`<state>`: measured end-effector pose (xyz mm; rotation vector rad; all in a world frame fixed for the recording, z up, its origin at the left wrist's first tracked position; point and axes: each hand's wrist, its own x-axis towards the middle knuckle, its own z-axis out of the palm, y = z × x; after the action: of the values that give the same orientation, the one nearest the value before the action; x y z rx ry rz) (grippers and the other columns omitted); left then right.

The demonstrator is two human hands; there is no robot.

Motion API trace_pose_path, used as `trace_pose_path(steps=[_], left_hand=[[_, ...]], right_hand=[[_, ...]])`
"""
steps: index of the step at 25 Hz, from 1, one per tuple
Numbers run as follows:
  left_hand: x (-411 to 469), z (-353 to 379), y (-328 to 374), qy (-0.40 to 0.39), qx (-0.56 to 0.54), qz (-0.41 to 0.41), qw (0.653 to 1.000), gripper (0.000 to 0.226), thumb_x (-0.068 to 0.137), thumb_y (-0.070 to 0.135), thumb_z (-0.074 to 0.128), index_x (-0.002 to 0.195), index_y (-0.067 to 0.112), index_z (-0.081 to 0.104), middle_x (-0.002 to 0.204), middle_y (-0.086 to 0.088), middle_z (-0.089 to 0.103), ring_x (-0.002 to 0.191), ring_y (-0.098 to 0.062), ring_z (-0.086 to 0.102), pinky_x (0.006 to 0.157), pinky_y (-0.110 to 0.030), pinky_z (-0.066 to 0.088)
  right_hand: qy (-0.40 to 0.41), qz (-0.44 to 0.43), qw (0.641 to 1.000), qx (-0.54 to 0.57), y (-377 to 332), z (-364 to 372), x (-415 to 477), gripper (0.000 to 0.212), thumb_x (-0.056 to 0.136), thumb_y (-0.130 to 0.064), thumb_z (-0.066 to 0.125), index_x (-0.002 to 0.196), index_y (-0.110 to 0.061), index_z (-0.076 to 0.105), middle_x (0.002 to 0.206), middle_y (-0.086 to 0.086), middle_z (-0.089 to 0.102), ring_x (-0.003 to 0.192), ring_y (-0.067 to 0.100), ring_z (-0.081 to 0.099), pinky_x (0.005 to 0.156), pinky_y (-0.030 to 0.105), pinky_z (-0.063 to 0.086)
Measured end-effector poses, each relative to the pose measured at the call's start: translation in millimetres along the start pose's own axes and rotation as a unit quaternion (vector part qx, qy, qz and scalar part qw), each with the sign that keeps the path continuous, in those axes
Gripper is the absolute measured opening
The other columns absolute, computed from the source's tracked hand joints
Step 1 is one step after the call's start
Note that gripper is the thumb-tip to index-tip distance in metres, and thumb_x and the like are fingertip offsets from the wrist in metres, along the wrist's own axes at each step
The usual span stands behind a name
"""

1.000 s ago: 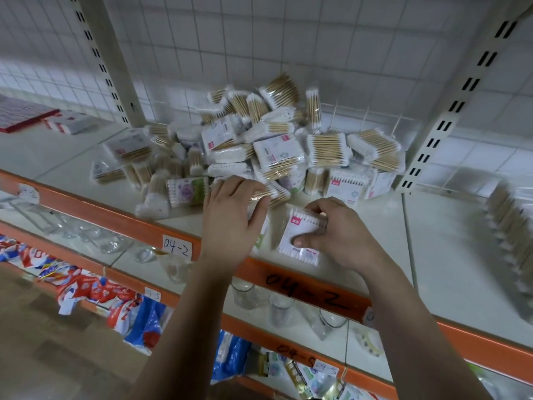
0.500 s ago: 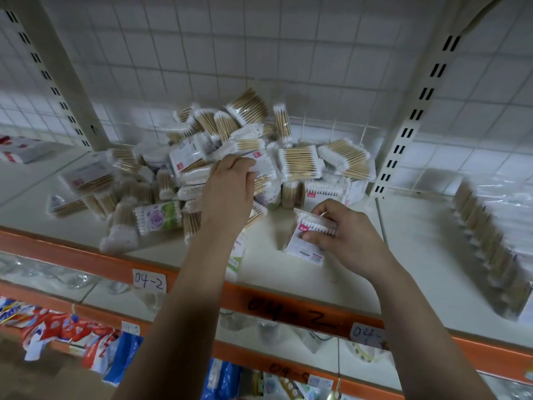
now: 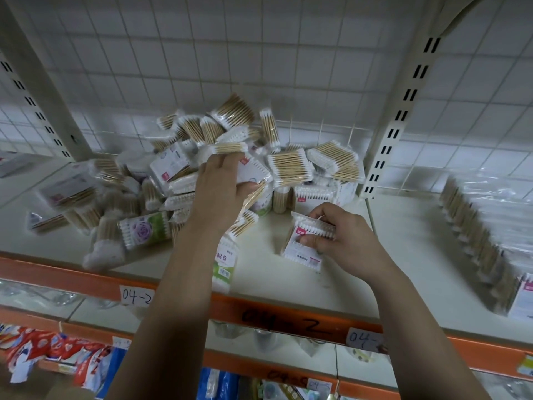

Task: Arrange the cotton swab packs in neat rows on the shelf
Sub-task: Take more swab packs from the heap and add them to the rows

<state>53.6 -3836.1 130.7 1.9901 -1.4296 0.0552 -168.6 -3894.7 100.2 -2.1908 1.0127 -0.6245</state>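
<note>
Head view: left hand (image 3: 220, 194) reaches into loose pile of swab packs (image 3: 161, 186) at middle of shelf (image 3: 403, 241), fingers over and thumb under top pack (image 3: 255, 172), grasping it. Right hand (image 3: 346, 241), just right of pile, pinches front pack (image 3: 301, 251) between thumb and fingers; pack tilted, lower edge on shelf. Green-label pack (image 3: 225, 265) lies flat beside left forearm. Neat row of packs (image 3: 473, 235) stands far right, well apart from pile. Orange rail (image 3: 86, 280) carries tag "04-2" (image 3: 135, 295).
</note>
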Motion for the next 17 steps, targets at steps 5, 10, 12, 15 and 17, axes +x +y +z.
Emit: trace_pose_path(steps=[5, 10, 12, 15, 17], left_hand=[[-7.2, -1.2, 5.7, -0.007, -0.043, -0.018, 0.999, 0.086, 0.068, 0.043, 0.081, 0.14, 0.019, 0.039, 0.131, -0.008, 0.053, 0.122, -0.028, 0.045, 0.103, -0.043, 0.038], [-8.4, 6.1, 13.7, -0.009, -0.01, 0.005, 1.0, 0.065, 0.074, 0.039, 0.078, 0.13, 0.027, 0.047, 0.108, -0.006, 0.058, 0.101, -0.027, 0.053, 0.08, -0.036, 0.045], [-10.5, 8.8, 22.5, -0.009, -0.001, 0.023, 1.0, 0.051, 0.075, 0.036, 0.078, 0.116, 0.024, 0.049, 0.101, -0.002, 0.058, 0.092, -0.026, 0.056, 0.072, -0.033, 0.043], [-14.4, 13.3, 47.0, 0.001, -0.013, 0.043, 0.999, 0.042, 0.079, 0.033, 0.074, 0.104, 0.022, 0.043, 0.091, 0.0, 0.059, 0.08, -0.024, 0.057, 0.064, -0.032, 0.04], [-15.8, 18.5, 68.9, 0.008, -0.041, 0.057, 0.998, 0.042, 0.08, 0.033, 0.073, 0.103, 0.023, 0.039, 0.089, 0.001, 0.063, 0.077, -0.023, 0.06, 0.062, -0.033, 0.043]], right_hand=[[0.01, 0.0, 1.0, 0.011, -2.4, -3.9, -4.3, 0.029, 0.072, -0.033, 0.079, 0.087, -0.028, 0.055, 0.072, 0.001, 0.059, 0.065, 0.022, 0.054, 0.059, 0.031, 0.041], [0.033, -0.002, 0.999, 0.009, -1.0, -22.0, -10.6, 0.03, 0.072, -0.035, 0.079, 0.09, -0.027, 0.056, 0.073, 0.0, 0.056, 0.062, 0.013, 0.046, 0.055, 0.023, 0.035], [0.048, -0.007, 0.999, 0.007, 2.1, -33.1, -15.0, 0.03, 0.072, -0.035, 0.079, 0.089, -0.028, 0.056, 0.072, -0.002, 0.054, 0.06, 0.009, 0.043, 0.054, 0.019, 0.033], [0.074, -0.009, 0.997, 0.007, 10.0, -52.8, -22.0, 0.031, 0.071, -0.034, 0.08, 0.089, -0.03, 0.056, 0.072, -0.004, 0.054, 0.064, 0.009, 0.046, 0.054, 0.018, 0.033], [0.091, -0.006, 0.996, 0.014, 15.6, -68.5, -27.8, 0.03, 0.072, -0.033, 0.079, 0.09, -0.028, 0.056, 0.074, -0.002, 0.058, 0.066, 0.011, 0.049, 0.056, 0.021, 0.036]])
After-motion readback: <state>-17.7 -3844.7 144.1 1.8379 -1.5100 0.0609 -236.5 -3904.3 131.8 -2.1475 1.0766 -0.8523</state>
